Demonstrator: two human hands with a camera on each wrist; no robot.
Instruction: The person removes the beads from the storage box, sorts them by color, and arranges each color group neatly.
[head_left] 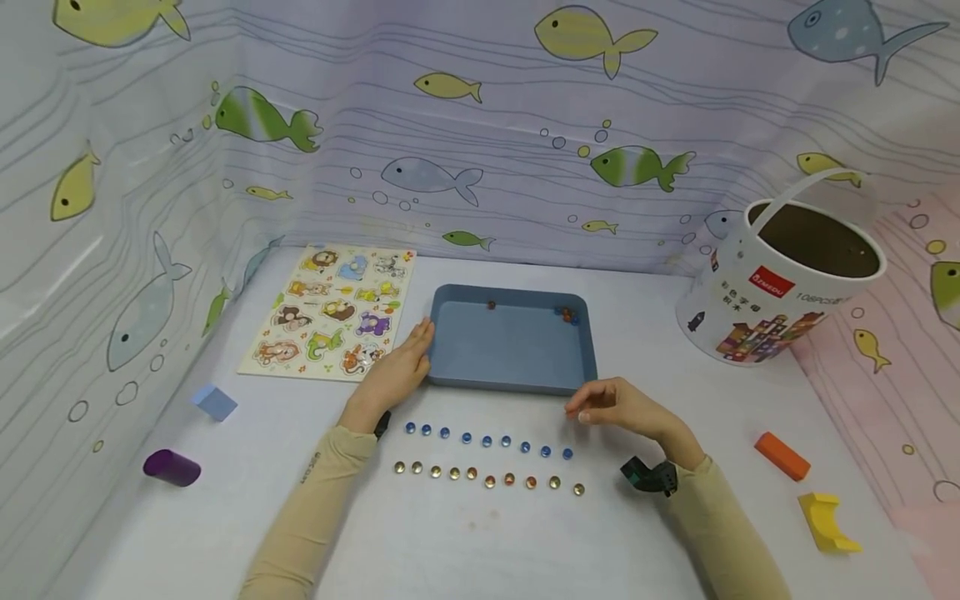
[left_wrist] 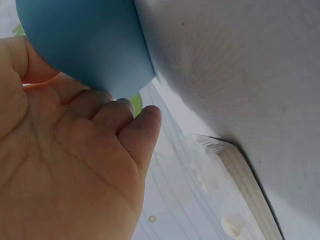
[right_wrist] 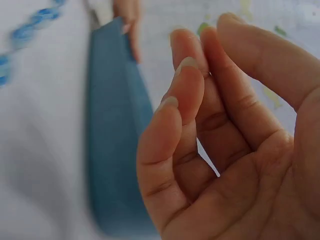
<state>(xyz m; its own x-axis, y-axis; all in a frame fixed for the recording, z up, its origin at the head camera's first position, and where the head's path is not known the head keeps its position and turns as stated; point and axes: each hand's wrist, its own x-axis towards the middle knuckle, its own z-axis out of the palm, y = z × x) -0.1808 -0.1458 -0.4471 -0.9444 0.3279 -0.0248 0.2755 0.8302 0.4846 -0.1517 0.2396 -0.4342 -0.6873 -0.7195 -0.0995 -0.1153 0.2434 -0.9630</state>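
While left hand (head_left: pixel 397 367) steadies smooth rectangular blue tray (head_left: pixel 517 354), glossy round beads (head_left: pixel 487 458) rowed

A play corner for children is shown, set up on a white table (head_left: pixel 480 533). The table is walled in by a curtain (head_left: pixel 480 125) printed with fish and bubbles. An animal puzzle board (head_left: pixel 330 310) is laid beyond the left hand (head_left: pixel 393 375). A block bucket (head_left: pixel 780 283) and loose toy blocks (head_left: pixel 782 455) are seen out past the right hand (head_left: pixel 626 408).
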